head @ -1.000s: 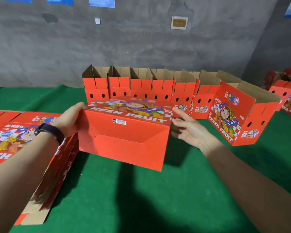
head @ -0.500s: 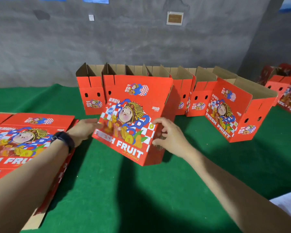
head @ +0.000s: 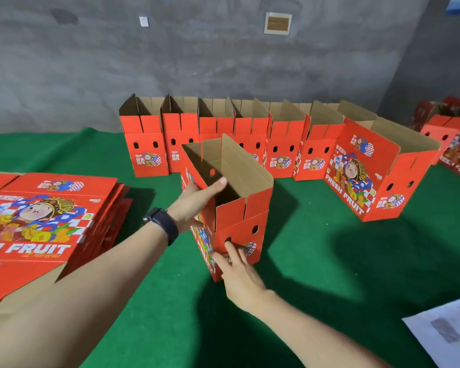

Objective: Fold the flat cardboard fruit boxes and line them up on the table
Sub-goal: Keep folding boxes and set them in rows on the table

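Observation:
A folded red fruit box point(head: 239, 224) stands upright on the green table point(head: 316, 261), its open top showing brown cardboard inside. My left hand point(head: 197, 200) grips its left wall, thumb over the top edge and inside the box. My right hand point(head: 239, 272) touches the lower front end panel with straight fingers, near the two oval holes. A row of several folded boxes point(head: 223, 144) stands along the wall behind, and the rightmost box point(head: 377, 176) stands turned at an angle. A stack of flat boxes point(head: 43, 224) lies at the left.
More red boxes point(head: 457, 144) stand at the far right. A white sheet of paper point(head: 446, 333) lies at the bottom right corner. The grey wall point(head: 223, 62) closes the back of the table. Green cloth shows between the held box and the row.
The box went from bottom facing me, to printed side facing me, to standing upright with its open top up. My left hand shifted onto its top edge and my right hand onto the end panel.

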{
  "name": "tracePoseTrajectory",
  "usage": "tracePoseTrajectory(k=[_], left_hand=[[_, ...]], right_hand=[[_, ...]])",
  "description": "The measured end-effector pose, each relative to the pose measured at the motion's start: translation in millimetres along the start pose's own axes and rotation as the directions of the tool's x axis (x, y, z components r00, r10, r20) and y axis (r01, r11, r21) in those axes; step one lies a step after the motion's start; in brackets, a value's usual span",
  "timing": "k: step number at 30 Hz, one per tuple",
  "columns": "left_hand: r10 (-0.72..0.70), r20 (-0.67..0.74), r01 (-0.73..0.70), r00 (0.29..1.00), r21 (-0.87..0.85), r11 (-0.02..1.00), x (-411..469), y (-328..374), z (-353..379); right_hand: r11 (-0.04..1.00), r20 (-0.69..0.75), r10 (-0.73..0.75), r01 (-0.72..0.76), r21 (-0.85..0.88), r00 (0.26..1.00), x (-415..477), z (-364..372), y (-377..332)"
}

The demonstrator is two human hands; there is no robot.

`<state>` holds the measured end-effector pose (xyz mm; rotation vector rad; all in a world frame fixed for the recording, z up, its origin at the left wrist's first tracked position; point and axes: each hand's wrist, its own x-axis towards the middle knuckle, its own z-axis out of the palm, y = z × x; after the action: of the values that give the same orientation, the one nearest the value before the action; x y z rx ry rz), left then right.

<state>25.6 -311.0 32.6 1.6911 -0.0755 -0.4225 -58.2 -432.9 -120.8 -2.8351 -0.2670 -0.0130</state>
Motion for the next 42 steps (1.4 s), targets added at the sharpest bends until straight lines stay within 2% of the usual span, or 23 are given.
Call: tracePoseTrajectory(k=[2,6,16,19,23,25,27,30,32,34,35,38,40,42], left_hand=[[0.043,-0.09,-0.037,0.995,0.07,0.997,2,-1,-4],[0.021,-0.044,-0.015,0.999,0.133,0.991,0,5,-4],[0.046,0.046,-0.05,0.998,0.082,0.995,2,3,-1],[0.1,0.117,-0.109,0.988,0.074,0.991,4,4,10],[0.197,0.177,-0.208,0.964,0.046,0.977,11,6,54],[0.267,0.179,-0.286,0.947,0.085,0.955,16,10,84],[0.371,0.186,-0.409,0.91,0.243,0.879,22,16,117],[0.476,0.339,-0.584,0.811,0.517,0.625,31,20,166],[0.451,0.491,-0.665,0.745,0.602,0.442,38,20,194],[0.402,0.553,-0.674,0.73,0.681,0.286,47,22,218],[0.389,0.548,-0.658,0.74,0.71,0.251,52,24,227],[0.368,0.539,-0.641,0.757,0.721,0.262,69,36,248],[0.299,0.599,-0.658,0.742,0.736,0.158,80,46,261],[0.266,0.626,-0.672,0.733,0.725,0.148,92,55,272]], right_hand=[[1.0,-0.057,-0.012,0.012,-0.016,0.998,-3,0,5],[0.989,-0.149,0.142,-0.146,-0.013,0.979,-2,-17,19],[0.964,-0.021,0.251,-0.252,-0.086,0.968,-4,-13,22],[0.95,-0.097,0.294,-0.302,-0.078,0.951,-10,-17,32],[0.901,-0.224,0.398,-0.425,-0.083,0.889,-22,-35,67],[0.866,-0.251,0.456,-0.491,-0.097,0.854,-33,-45,91],[0.824,-0.265,0.516,-0.556,-0.108,0.815,-44,-53,119],[0.765,-0.246,0.601,-0.636,-0.101,0.761,-57,-66,159],[0.741,-0.204,0.643,-0.667,-0.076,0.738,-60,-76,182],[0.739,-0.168,0.654,-0.67,-0.064,0.737,-57,-85,202],[0.741,-0.157,0.655,-0.669,-0.061,0.739,-55,-89,211],[0.75,-0.138,0.649,-0.659,-0.048,0.749,-46,-99,235],[0.747,-0.116,0.655,-0.663,-0.048,0.747,-39,-104,250],[0.738,-0.095,0.665,-0.672,-0.066,0.74,-30,-107,264]])
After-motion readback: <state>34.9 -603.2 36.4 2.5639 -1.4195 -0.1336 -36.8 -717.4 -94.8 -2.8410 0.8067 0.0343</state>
